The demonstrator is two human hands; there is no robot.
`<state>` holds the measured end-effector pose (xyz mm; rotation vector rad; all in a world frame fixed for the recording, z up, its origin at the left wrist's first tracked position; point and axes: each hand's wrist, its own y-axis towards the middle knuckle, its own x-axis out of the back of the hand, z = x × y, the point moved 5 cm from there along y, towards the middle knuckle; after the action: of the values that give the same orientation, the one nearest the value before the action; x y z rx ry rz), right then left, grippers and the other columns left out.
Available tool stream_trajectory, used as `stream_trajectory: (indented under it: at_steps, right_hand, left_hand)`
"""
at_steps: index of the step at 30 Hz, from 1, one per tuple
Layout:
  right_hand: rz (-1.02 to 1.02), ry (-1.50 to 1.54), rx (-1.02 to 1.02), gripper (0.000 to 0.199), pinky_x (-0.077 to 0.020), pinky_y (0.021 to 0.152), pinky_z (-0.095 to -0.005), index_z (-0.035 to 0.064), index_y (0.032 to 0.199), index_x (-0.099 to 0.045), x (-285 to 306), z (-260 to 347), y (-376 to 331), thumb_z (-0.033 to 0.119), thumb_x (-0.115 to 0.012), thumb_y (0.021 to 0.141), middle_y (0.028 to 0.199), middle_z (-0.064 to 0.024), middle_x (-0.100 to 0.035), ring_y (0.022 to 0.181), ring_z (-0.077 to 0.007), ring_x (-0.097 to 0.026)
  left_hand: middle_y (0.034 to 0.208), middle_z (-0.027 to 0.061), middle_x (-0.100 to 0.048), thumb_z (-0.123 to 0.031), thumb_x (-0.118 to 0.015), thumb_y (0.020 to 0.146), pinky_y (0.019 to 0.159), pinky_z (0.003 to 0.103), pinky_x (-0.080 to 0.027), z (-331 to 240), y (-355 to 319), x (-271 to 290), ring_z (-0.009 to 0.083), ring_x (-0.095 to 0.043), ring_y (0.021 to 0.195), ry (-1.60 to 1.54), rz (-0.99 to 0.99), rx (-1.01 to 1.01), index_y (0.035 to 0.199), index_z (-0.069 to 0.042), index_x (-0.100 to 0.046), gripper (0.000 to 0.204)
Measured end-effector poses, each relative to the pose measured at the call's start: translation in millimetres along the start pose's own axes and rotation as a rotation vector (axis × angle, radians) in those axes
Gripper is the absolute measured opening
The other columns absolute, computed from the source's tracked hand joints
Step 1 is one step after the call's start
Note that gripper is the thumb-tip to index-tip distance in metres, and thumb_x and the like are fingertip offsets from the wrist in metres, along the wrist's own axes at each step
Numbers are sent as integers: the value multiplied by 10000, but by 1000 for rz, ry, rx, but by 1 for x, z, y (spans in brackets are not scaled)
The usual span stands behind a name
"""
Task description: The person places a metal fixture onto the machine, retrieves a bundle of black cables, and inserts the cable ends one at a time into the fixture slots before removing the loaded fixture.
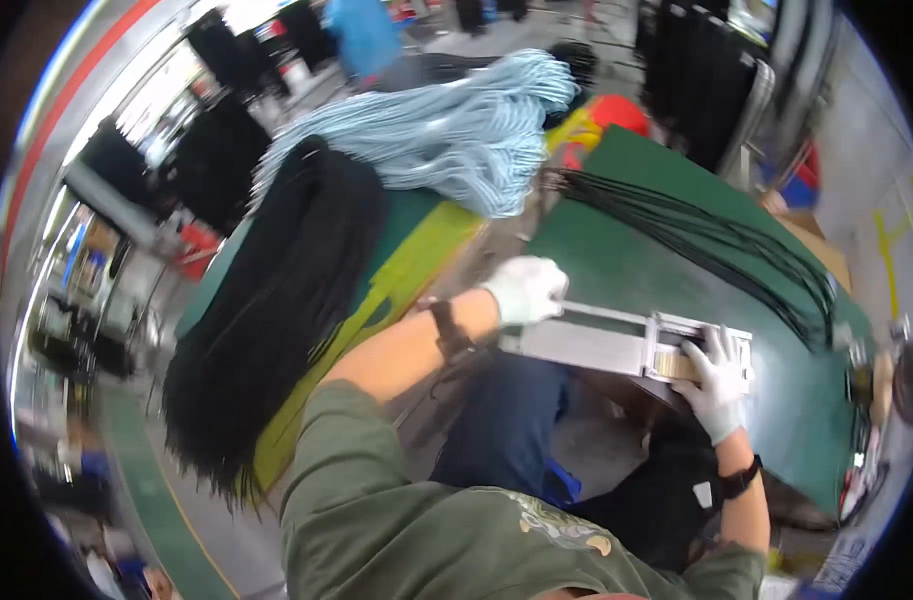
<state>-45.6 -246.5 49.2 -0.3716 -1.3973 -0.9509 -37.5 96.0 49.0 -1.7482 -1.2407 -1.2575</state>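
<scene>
My left hand (pixel 527 290): blurred, just off centre toward 3 o'clock; its curled fingers hide my palm.
My right hand (pixel 714 380): between 3 and 4 o'clock, covering part of the metal fixture (pixel 586 345).
My green shirt (pixel 406 540): cut off at 6 o'clock.
Blue shape (pixel 364 35): near 11 o'clock, blurred, cut off above.

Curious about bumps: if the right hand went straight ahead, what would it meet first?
Beyond the metal fixture, the right hand would probably meet black cables on the green tabletop, though depth is unclear.
</scene>
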Motion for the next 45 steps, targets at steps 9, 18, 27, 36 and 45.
stream_trajectory:
  at_steps: [9, 18, 27, 36, 45]
  right_hand:
    - [-94, 201, 142, 657, -255, 1179, -540, 41, 1277, -627, -29, -27, 20, 460, -758, 788, 1391, -181, -556, 1368, -404, -424]
    - [-89, 62, 158, 787, -275, 1171, -510, 2, 1316, -591, -33, -29, 21, 624, -648, 836, 1404, -189, -546, 1381, -391, -422]
    - [-69, 75, 139, 755, -289, 1160, -506, -2, 1286, -613, -29, -29, 20, 602, -668, 836, 1385, -189, -562, 1367, -390, -438]
    - [-71, 117, 125, 715, -304, 1152, -495, -8, 1271, -622, -26, -28, 20, 553, -697, 835, 1372, -197, -570, 1351, -387, -458]
    - [-59, 128, 122, 713, -298, 1158, -493, -2, 1285, -619, -31, -30, 23, 548, -696, 838, 1386, -195, -563, 1359, -390, -451]
  left_hand:
    - [912, 101, -691, -341, -769, 766, 832, 420, -522, 16, -148, 83, 310, -662, 900, 78, -546, 256, 898, -114, -726, 266]
    - [1434, 197, -483, -611, -747, 703, 1123, 589, -270, 175, -193, 140, 395, -391, 1359, 722, -923, 1120, 1364, -8, -524, 922]
    - [1216, 183, -674, -500, -769, 742, 1050, 443, -414, 258, -187, 198, 283, -602, 1181, 195, -908, 1122, 1258, -14, -654, 718]
    - [947, 78, -756, -226, -688, 923, 643, 258, -489, 274, -204, 179, 140, -665, 717, -947, -1337, 597, 1121, -65, -712, 256]
    - [997, 51, -760, -264, -536, 1018, 638, 287, -492, 271, -212, 181, 141, -666, 744, -1068, -1289, 541, 1103, -95, -687, 242]
